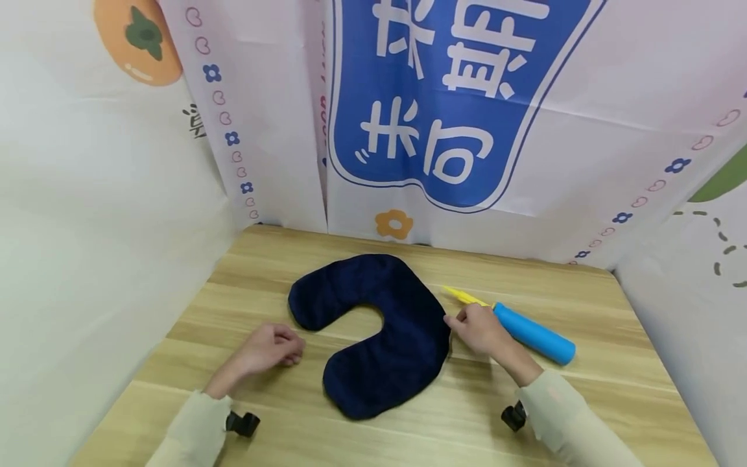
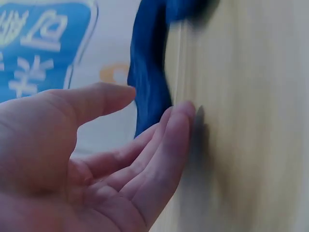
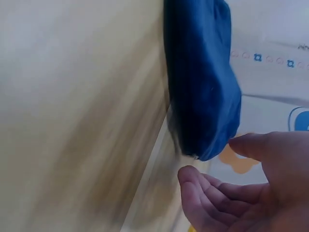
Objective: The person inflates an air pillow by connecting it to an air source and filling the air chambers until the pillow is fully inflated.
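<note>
Showing a navy U-shaped pillow (image 1: 403, 324) lying on the bench (image 1: 280, 421) between a left hand (image 1: 273, 349), loosely curling and holding nothing, and a right hand (image 1: 477, 329), parting thumb and fingers at the outer edge. Possibly risking a slip, from catching only loose cloth. Also showing a blue pump (image 1: 535, 334) crowding the right hand, perhaps blocking rightward movement, before a printed sheet (image 1: 583, 168).

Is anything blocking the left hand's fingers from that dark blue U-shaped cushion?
Nothing visible stands in the way: only bare wooden table lies between the left hand and the dark blue cushion. The blue cylinder lies on the cushion's other side, near the right hand.
</note>
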The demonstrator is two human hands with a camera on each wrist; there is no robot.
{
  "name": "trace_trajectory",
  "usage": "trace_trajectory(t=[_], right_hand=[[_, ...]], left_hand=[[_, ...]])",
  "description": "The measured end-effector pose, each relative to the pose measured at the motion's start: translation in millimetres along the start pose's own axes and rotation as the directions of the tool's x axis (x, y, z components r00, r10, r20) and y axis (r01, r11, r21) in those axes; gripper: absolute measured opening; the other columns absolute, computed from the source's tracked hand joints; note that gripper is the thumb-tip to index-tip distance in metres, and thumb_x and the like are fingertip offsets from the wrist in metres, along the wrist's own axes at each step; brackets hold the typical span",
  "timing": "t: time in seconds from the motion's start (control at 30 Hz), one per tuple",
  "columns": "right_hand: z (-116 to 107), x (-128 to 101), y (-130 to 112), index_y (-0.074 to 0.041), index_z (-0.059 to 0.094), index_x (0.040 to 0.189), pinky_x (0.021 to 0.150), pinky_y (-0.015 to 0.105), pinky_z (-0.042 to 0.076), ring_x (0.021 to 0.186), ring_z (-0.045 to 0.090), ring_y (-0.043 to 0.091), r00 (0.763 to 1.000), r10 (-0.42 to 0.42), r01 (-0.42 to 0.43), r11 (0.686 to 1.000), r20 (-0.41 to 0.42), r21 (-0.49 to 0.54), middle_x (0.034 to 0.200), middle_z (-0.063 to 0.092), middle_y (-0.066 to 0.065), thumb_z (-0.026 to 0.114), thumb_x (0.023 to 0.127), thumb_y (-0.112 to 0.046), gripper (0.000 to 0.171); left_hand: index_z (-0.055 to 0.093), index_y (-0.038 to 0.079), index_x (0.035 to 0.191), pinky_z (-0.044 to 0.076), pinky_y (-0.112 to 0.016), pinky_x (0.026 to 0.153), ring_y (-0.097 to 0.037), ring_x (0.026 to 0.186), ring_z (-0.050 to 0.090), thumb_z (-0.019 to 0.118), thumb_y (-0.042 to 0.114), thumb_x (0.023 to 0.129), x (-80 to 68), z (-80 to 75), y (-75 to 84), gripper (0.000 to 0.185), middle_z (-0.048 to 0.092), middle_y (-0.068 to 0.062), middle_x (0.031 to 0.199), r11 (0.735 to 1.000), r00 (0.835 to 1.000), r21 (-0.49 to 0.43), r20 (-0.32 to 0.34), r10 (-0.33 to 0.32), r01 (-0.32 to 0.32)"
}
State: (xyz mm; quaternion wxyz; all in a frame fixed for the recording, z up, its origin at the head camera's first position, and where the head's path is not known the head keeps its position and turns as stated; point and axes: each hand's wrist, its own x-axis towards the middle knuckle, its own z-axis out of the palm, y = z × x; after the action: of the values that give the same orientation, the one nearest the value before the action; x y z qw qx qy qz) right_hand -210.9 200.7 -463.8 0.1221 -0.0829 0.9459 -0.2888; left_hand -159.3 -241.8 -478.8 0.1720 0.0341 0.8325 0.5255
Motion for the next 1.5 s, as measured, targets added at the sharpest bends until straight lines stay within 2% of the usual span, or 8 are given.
trace_trajectory(t=[0.2, 0.37, 0.5, 0.7, 1.0, 1.13, 1.27, 1.5], right_hand=[[1, 21, 8, -0.01, 0.069, 0.071, 0.048, 0.025, 0.031, 0.045, 0.031, 0.01, 1.0, -0.008, 0.008, 1.0, 0.007, 0.012, 0.05, 0.035, -0.007, 0.06, 0.107, -0.033, 0.044], [9, 31, 8, -0.012, 0.065, 0.063, 0.052, 0.027, 0.035, 0.048, 0.039, 0.012, 0.999, -0.022, 0.021, 0.999, 0.038, 0.027, 0.052, 0.052, -0.002, 0.064, 0.106, -0.028, 0.046], [10, 30, 4, -0.012, 0.066, 0.066, 0.054, 0.028, 0.04, 0.052, 0.05, 0.014, 0.999, -0.03, 0.028, 0.999, 0.045, 0.036, 0.061, 0.066, 0.003, 0.066, 0.104, -0.024, 0.04], [6, -3, 1, -0.008, 0.07, 0.074, 0.052, 0.027, 0.047, 0.055, 0.06, 0.015, 0.997, -0.021, 0.013, 0.992, 0.068, 0.125, 0.066, 0.07, 0.006, 0.068, 0.103, -0.02, 0.031], [21, -45, -6, -0.001, 0.075, 0.079, 0.056, 0.033, 0.061, 0.058, 0.07, 0.015, 0.966, -0.093, 0.015, 0.952, 0.24, 0.306, 0.067, 0.073, 0.005, 0.07, 0.102, -0.021, 0.031], [16, -26, -9, -0.002, 0.076, 0.083, 0.054, 0.029, 0.055, 0.06, 0.07, 0.02, 0.983, -0.068, 0.024, 0.969, 0.171, 0.246, 0.07, 0.074, 0.008, 0.066, 0.105, -0.027, 0.035], [9, 2, -7, -0.002, 0.075, 0.086, 0.059, 0.028, 0.053, 0.07, 0.071, 0.025, 0.996, -0.02, -0.001, 0.969, 0.085, 0.245, 0.078, 0.075, 0.012, 0.063, 0.107, -0.029, 0.037], [20, 30, -2, -0.005, 0.061, 0.074, 0.069, 0.032, 0.061, 0.068, 0.065, 0.019, 0.997, 0.043, -0.063, 0.933, 0.064, 0.355, 0.07, 0.064, 0.008, 0.062, 0.107, -0.024, 0.039]], left_hand=[[0.073, -0.009, 0.1, 0.065, -0.032, 0.066, -0.019, 0.074, 0.075, 0.071, 0.012, 0.099, -5.1, 39.8, 15.4, 0.021, 0.077, -0.018, 0.085, 0.999, 0.985, -0.022, 0.168, 0.043, -0.039], [0.073, -0.004, 0.095, 0.063, -0.033, 0.063, -0.019, 0.068, 0.073, 0.077, 0.012, 0.095, -3.5, 53.3, 18.8, 0.017, 0.076, -0.011, 0.078, 0.999, 0.983, 0.013, 0.179, 0.04, -0.043], [0.071, -0.003, 0.098, 0.061, -0.034, 0.062, -0.02, 0.068, 0.072, 0.078, 0.01, 0.094, -2.9, 49.6, 16.4, 0.016, 0.075, -0.008, 0.079, 0.998, 0.99, 0.039, 0.128, 0.051, -0.056], [0.072, -0.004, 0.102, 0.06, -0.033, 0.062, -0.017, 0.069, 0.071, 0.078, 0.009, 0.093, 9.2, 31.0, 14.9, 0.017, 0.076, -0.007, 0.085, 0.992, 0.996, 0.099, 0.052, 0.07, -0.075], [0.076, 0.002, 0.102, 0.055, -0.028, 0.067, -0.012, 0.073, 0.067, 0.077, 0.017, 0.094, 26.4, -3.0, 16.9, 0.017, 0.078, -0.007, 0.087, 0.972, 0.997, 0.233, -0.05, 0.053, -0.04], [0.076, 0.003, 0.095, 0.054, -0.03, 0.065, -0.013, 0.071, 0.067, 0.076, 0.026, 0.097, 2.1, -8.5, 9.4, 0.023, 0.075, -0.004, 0.079, 0.955, 0.999, 0.294, -0.045, -0.025, 0.037], [0.073, 0.002, 0.091, 0.057, -0.031, 0.063, -0.017, 0.07, 0.071, 0.075, 0.026, 0.098, -18.8, 1.5, 2.2, 0.025, 0.075, -0.005, 0.076, 0.974, 0.998, 0.219, 0.002, -0.056, 0.054], [0.072, -0.001, 0.102, 0.058, -0.03, 0.065, -0.016, 0.071, 0.07, 0.078, 0.021, 0.095, -23.2, 17.9, -1.2, 0.024, 0.077, -0.005, 0.081, 0.988, 0.997, 0.143, -0.071, -0.043, 0.053]])
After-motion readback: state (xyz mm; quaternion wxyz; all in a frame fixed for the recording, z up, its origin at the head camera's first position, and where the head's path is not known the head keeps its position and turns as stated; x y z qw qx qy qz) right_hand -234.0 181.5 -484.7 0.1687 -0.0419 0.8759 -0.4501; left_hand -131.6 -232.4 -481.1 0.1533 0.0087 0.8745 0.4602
